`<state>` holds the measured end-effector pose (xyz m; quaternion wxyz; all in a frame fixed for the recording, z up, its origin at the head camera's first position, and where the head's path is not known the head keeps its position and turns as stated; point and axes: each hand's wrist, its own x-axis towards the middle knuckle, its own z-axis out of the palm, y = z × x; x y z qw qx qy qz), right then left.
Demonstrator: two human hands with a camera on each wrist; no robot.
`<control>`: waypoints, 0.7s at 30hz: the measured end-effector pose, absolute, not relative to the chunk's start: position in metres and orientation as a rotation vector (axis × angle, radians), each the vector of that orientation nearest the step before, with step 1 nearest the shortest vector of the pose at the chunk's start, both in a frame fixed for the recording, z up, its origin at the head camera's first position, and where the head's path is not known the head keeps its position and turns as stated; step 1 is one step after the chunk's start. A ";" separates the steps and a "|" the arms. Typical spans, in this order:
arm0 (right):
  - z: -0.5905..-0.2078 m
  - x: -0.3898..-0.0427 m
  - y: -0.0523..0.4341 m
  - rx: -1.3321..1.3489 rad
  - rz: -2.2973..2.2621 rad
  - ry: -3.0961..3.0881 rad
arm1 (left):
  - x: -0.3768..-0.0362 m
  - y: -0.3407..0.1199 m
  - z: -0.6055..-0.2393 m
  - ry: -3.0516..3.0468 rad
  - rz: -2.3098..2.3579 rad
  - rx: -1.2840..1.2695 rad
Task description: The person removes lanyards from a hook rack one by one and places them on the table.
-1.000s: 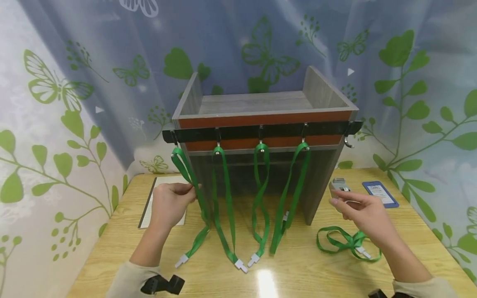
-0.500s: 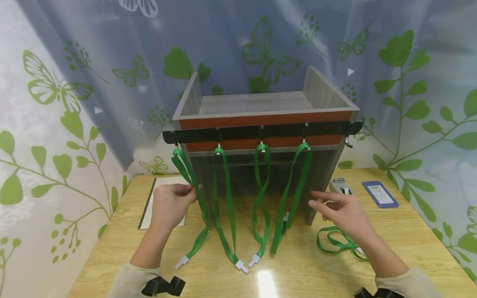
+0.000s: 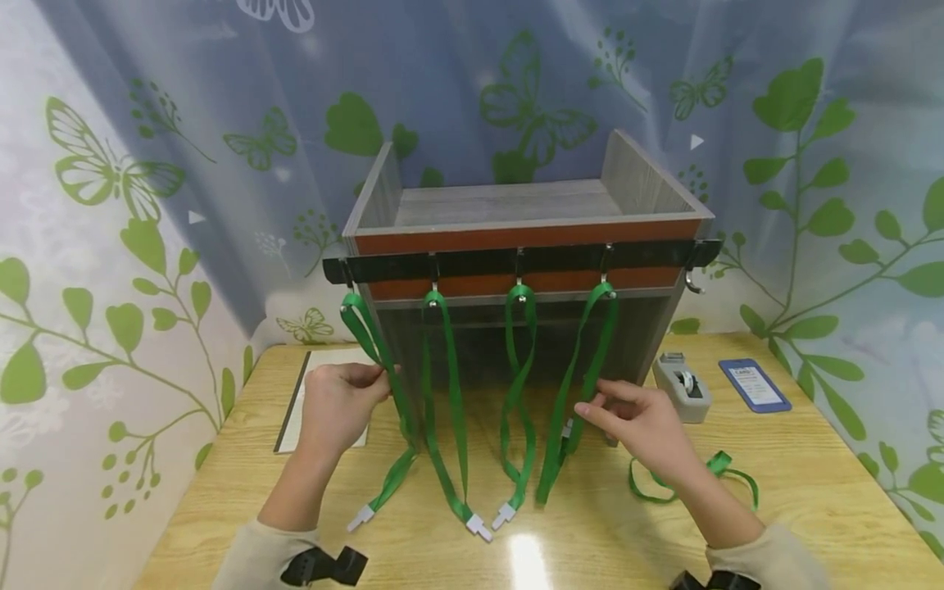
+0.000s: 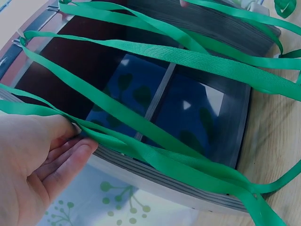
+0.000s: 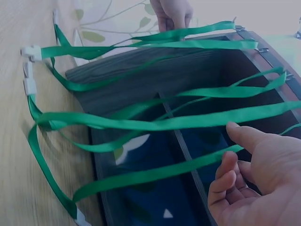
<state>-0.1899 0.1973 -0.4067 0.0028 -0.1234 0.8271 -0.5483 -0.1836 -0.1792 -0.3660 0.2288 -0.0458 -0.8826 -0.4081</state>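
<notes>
Left hand (image 3: 341, 403) pinches the leftmost lanyard (image 3: 372, 344) hanging off the hook rail (image 3: 516, 262), right hand (image 3: 640, 422) with loosely spread fingers touches the rightmost lanyard (image 3: 583, 377); a sideways tug likely slips a loop off its hook.

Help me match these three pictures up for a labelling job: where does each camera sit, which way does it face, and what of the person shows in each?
Head: worn on the head, looking forward and down at the wooden shelf, its four hung green lanyards and the table; shows both forearms, left hand and right hand.
Left wrist: beside the left hand, looking across the shelf front; shows that hand pinching the leftmost lanyard.
Right wrist: beside the right hand, facing leftward along the shelf; shows that hand at the rightmost lanyard.
Shared: both wrist views show the lanyards and shelf.
</notes>
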 end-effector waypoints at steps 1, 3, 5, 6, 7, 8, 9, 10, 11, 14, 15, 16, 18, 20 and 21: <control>-0.407 -0.190 0.195 -0.393 -1.730 2.583 | -0.183 -0.179 -0.366 -2.431 -1.122 -0.125; -0.409 -0.191 0.192 -0.402 -1.750 2.566 | -0.183 -0.179 -0.366 -2.432 -1.123 -0.122; -0.410 -0.192 0.190 -0.406 -1.771 2.545 | -0.184 -0.179 -0.366 -2.434 -1.123 -0.121; -0.410 -0.192 0.189 -0.407 -1.779 2.538 | -0.184 -0.179 -0.366 -2.433 -1.121 -0.121; -0.410 -0.193 0.188 -0.409 -1.790 2.527 | -0.184 -0.179 -0.365 -2.433 -1.117 -0.120; -0.409 -0.193 0.187 -0.412 -1.801 2.516 | -0.185 -0.179 -0.364 -2.434 -1.113 -0.118; -0.409 -0.194 0.185 -0.416 -1.812 2.508 | -0.185 -0.179 -0.363 -2.435 -1.112 -0.114; -0.409 -0.194 0.184 -0.418 -1.818 2.500 | -0.185 -0.179 -0.363 -2.437 -1.111 -0.110; -0.409 -0.195 0.183 -0.423 -1.823 2.495 | -0.185 -0.179 -0.362 -2.439 -1.110 -0.105; -0.409 -0.196 0.179 -0.455 -1.830 2.491 | -0.184 -0.179 -0.362 -2.448 -1.124 -0.083; -0.409 -0.196 0.178 -0.467 -1.833 2.495 | -0.184 -0.178 -0.362 -2.452 -1.131 -0.078; -0.410 -0.196 0.177 -0.478 -1.839 2.495 | -0.183 -0.178 -0.362 -2.454 -1.136 -0.077; -0.411 -0.197 0.176 -0.497 -1.857 2.496 | -0.182 -0.178 -0.363 -2.457 -1.142 -0.080; -0.412 -0.198 0.174 -0.506 -1.881 2.485 | -0.182 -0.177 -0.363 -2.455 -1.143 -0.088; -0.413 -0.198 0.174 -0.508 -1.895 2.475 | -0.182 -0.177 -0.363 -2.454 -1.140 -0.089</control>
